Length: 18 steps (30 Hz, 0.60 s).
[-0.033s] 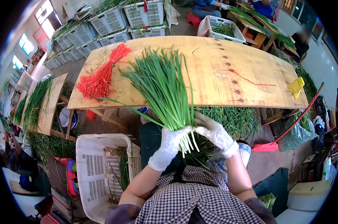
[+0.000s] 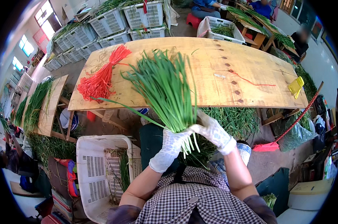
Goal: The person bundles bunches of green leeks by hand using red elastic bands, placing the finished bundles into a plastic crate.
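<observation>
A thick bunch of garlic chives (image 2: 163, 87) is held upright in front of me, its long green leaves fanning over the near edge of the wooden table and its pale stem ends pointing down. My left hand (image 2: 171, 145), in a patterned white glove, is wrapped around the lower stems. Against the right side of the stems, my gloved right hand (image 2: 213, 132) grips the bunch, its thumb close to the left hand. One long leaf sticks out to the left. Parts of the fingers are hidden behind the bunch.
The table (image 2: 210, 87) carries a bundle of red ties (image 2: 105, 76), a single red string (image 2: 251, 79) and a yellow clip-like thing (image 2: 296, 87). A white crate (image 2: 92, 179) stands at my left. Loose greens (image 2: 232, 125) lie below the table. Stacked crates and other people are beyond.
My right hand has moved left and closed in on the stems, beside my left hand. The bunch's leaf tips have shifted slightly to the right.
</observation>
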Motion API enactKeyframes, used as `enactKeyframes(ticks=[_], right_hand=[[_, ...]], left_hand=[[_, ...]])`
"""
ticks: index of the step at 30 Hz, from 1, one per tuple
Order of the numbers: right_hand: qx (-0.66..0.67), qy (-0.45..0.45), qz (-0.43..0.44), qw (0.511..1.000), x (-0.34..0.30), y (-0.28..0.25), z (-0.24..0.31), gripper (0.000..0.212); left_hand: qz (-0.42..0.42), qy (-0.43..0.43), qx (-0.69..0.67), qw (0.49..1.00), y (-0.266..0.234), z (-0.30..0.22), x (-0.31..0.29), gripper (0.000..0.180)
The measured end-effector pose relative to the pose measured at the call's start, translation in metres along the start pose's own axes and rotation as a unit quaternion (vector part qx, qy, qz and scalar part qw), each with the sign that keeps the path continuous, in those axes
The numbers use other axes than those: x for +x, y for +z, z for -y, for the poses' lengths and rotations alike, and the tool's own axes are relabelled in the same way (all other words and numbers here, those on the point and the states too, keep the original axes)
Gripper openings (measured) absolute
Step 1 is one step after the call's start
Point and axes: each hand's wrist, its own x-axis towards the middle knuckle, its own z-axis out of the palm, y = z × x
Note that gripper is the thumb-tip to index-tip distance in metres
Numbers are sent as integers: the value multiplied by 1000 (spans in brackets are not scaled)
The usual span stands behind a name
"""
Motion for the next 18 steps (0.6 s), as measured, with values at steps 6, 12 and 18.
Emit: enactKeyframes(ticks=[6, 12, 18], right_hand=[[119, -208, -23, 971, 76, -17, 119, 104], [43, -145, -23, 988, 141, -62, 22, 57], [11, -27, -53, 998, 109, -67, 75, 70]], left_hand=[[-22, 497, 330, 802, 10, -96, 80, 49], [174, 230, 234, 929, 10, -55, 171, 51], [279, 47, 65, 957, 47, -17, 185, 31]])
